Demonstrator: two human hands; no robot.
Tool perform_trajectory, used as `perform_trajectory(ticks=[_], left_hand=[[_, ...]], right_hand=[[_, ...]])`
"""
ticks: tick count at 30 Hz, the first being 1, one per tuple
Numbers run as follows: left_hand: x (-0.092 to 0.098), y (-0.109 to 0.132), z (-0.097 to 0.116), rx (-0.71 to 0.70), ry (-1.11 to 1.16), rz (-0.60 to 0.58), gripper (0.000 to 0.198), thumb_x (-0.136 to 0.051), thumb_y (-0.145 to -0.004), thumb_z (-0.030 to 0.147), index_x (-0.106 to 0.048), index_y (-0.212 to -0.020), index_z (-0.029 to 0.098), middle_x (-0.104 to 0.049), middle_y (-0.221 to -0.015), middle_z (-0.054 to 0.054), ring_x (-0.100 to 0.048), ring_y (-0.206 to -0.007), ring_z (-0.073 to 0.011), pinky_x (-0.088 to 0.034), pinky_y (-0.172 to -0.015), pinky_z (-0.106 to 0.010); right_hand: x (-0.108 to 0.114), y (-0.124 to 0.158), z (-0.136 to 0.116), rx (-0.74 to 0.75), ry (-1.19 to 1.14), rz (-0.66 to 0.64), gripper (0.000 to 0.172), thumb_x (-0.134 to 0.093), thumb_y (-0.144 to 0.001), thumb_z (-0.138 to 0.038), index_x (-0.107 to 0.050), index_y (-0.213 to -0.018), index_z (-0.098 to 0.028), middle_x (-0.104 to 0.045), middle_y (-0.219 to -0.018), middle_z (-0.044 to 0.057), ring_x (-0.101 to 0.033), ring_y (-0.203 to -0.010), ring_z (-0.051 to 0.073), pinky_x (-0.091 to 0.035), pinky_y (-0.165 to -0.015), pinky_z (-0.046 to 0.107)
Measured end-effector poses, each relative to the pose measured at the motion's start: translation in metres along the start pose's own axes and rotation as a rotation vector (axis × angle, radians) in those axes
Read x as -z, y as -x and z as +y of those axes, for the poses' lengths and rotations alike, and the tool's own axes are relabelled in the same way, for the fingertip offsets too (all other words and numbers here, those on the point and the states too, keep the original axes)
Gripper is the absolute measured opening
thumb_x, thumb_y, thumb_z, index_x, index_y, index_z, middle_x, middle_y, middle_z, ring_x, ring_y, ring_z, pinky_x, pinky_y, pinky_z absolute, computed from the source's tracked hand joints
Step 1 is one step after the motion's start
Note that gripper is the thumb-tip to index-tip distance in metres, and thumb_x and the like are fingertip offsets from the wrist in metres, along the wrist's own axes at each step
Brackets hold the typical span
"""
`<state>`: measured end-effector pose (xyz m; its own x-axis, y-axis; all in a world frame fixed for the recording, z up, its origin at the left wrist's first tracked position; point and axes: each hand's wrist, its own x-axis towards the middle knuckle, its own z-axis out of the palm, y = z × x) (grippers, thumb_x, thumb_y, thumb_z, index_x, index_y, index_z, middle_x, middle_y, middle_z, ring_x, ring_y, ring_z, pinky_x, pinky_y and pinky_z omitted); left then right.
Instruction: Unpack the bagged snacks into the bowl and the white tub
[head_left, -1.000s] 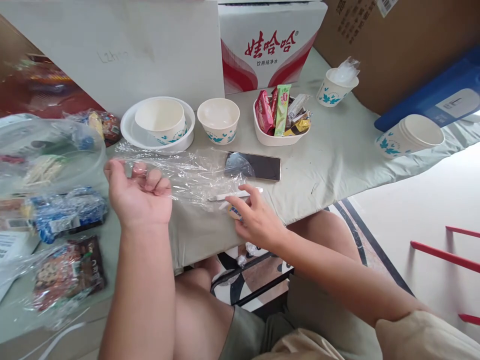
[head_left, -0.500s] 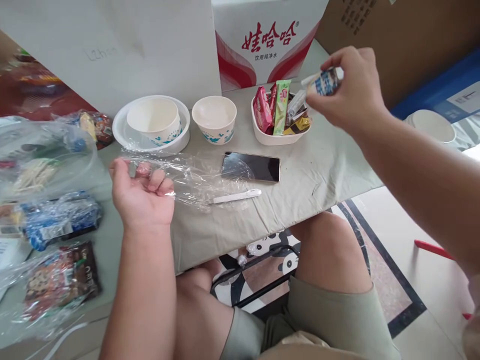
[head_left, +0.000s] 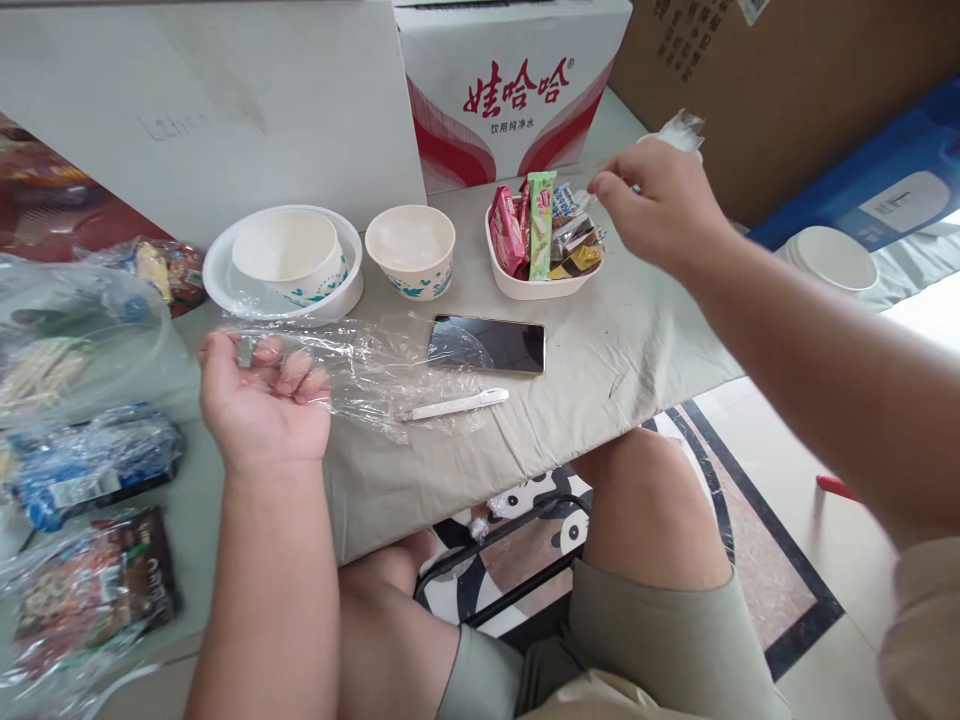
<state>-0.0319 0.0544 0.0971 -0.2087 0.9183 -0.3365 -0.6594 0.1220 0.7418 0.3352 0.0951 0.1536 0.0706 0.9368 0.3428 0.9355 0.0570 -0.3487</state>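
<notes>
My left hand (head_left: 266, 405), palm up with curled fingers, holds a clear plastic bag (head_left: 367, 365) that spreads right over part of a black phone (head_left: 506, 345) and a white pen-like tool (head_left: 457, 403). My right hand (head_left: 656, 195) is closed beside the right rim of a white tub (head_left: 534, 287); what its fingers pinch, if anything, is hidden. Inside the tub are a pink packet (head_left: 507, 230), a green packet (head_left: 540, 225), a blue-and-white packet (head_left: 562, 200) and a gold one (head_left: 577, 263).
Two paper bowls stand behind the bag, one (head_left: 285, 250) in a white basin (head_left: 217, 285), the other (head_left: 411, 250) beside it. Packaged snacks (head_left: 97, 460) lie at left. Boxes (head_left: 517, 110) line the back. A white round container (head_left: 829, 260) is at right.
My right hand has moved down beside the tub. The blue-and-white packet it held now lies in the tub. My left hand still holds the bag, and the view has shifted slightly.
</notes>
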Motion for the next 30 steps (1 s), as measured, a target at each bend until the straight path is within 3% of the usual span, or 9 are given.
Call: perform_trajectory(ticks=[4,8,12,15,18,21,25,28,30], left_hand=[[-0.011,0.013,0.012,-0.125,0.027,0.15,0.02,-0.045,-0.095,0.015,-0.035,-0.078,0.021,-0.042,-0.056,0.009,-0.025,-0.037,-0.0049,-0.015,-0.039,-0.018],[0.001,0.01,0.022,-0.198,-0.026,0.278,0.017,-0.043,-0.092,0.018,-0.037,-0.077,0.021,-0.039,-0.055,0.009,-0.023,-0.036,-0.005,-0.013,-0.037,-0.019],[0.018,0.003,0.019,-0.132,-0.378,0.413,0.013,-0.05,-0.087,0.018,-0.043,-0.077,0.021,-0.043,-0.058,0.009,-0.034,-0.036,-0.0064,-0.023,-0.036,-0.018],[0.023,0.002,0.014,-0.043,-0.624,0.408,0.015,-0.061,-0.087,0.011,-0.052,-0.077,0.018,-0.054,-0.059,0.006,-0.047,-0.038,-0.0072,-0.027,-0.036,-0.016],[0.019,0.008,0.01,0.021,-0.671,0.302,0.014,-0.064,-0.086,0.005,-0.061,-0.075,0.014,-0.066,-0.063,-0.001,-0.046,-0.035,-0.0058,-0.023,-0.033,-0.014],[0.017,0.014,0.006,0.022,-0.619,0.113,0.016,-0.057,-0.092,0.009,-0.061,-0.078,0.017,-0.074,-0.069,-0.007,-0.043,-0.033,-0.0057,-0.023,-0.033,-0.014],[0.023,0.018,-0.003,0.026,-0.497,-0.253,0.01,-0.068,-0.089,0.019,-0.061,-0.081,0.018,-0.08,-0.077,-0.014,-0.032,-0.028,-0.003,-0.015,-0.031,-0.014],[0.029,0.02,-0.009,0.107,-0.406,-0.557,0.025,-0.086,-0.08,0.033,-0.066,-0.084,0.019,-0.083,-0.084,-0.016,-0.028,-0.026,-0.0023,-0.014,-0.028,-0.015],[0.03,0.022,-0.011,0.177,-0.352,-0.733,0.025,-0.087,-0.082,0.037,-0.068,-0.085,0.021,-0.084,-0.089,-0.015,-0.026,-0.025,-0.0017,-0.015,-0.026,-0.014]], right_hand=[[-0.031,0.079,-0.018,0.121,-0.285,0.067,0.016,-0.053,-0.091,-0.028,-0.067,-0.095,-0.02,-0.071,-0.094,0.009,-0.065,-0.09,0.023,-0.052,-0.085,0.04],[-0.086,0.138,-0.035,0.109,-0.384,-0.042,0.017,-0.053,-0.091,-0.027,-0.066,-0.099,-0.021,-0.071,-0.1,0.011,-0.067,-0.097,0.026,-0.054,-0.088,0.042],[-0.111,0.147,-0.045,0.1,-0.395,-0.052,0.019,-0.052,-0.092,-0.029,-0.066,-0.104,-0.022,-0.072,-0.109,0.012,-0.067,-0.104,0.027,-0.054,-0.094,0.044],[-0.113,0.142,-0.051,0.097,-0.391,-0.033,0.021,-0.052,-0.092,-0.03,-0.066,-0.104,-0.022,-0.073,-0.109,0.013,-0.067,-0.104,0.028,-0.053,-0.093,0.044],[-0.111,0.141,-0.06,0.11,-0.376,-0.071,0.023,-0.05,-0.094,-0.036,-0.067,-0.104,-0.023,-0.074,-0.107,0.012,-0.067,-0.103,0.029,-0.051,-0.095,0.045],[-0.11,0.144,-0.07,0.16,-0.404,-0.155,0.032,-0.049,-0.095,-0.044,-0.067,-0.111,-0.023,-0.076,-0.11,0.011,-0.066,-0.108,0.03,-0.048,-0.099,0.047],[-0.111,0.148,-0.077,0.167,-0.434,-0.218,0.052,-0.054,-0.09,-0.053,-0.06,-0.131,-0.022,-0.077,-0.122,0.01,-0.064,-0.118,0.032,-0.044,-0.106,0.048],[-0.115,0.147,-0.08,0.102,-0.395,-0.21,0.062,-0.062,-0.087,-0.052,-0.055,-0.14,-0.021,-0.076,-0.127,0.011,-0.062,-0.122,0.035,-0.042,-0.108,0.051],[-0.117,0.146,-0.082,0.078,-0.363,-0.21,0.063,-0.065,-0.087,-0.048,-0.053,-0.142,-0.022,-0.076,-0.128,0.012,-0.061,-0.125,0.036,-0.04,-0.111,0.054]])
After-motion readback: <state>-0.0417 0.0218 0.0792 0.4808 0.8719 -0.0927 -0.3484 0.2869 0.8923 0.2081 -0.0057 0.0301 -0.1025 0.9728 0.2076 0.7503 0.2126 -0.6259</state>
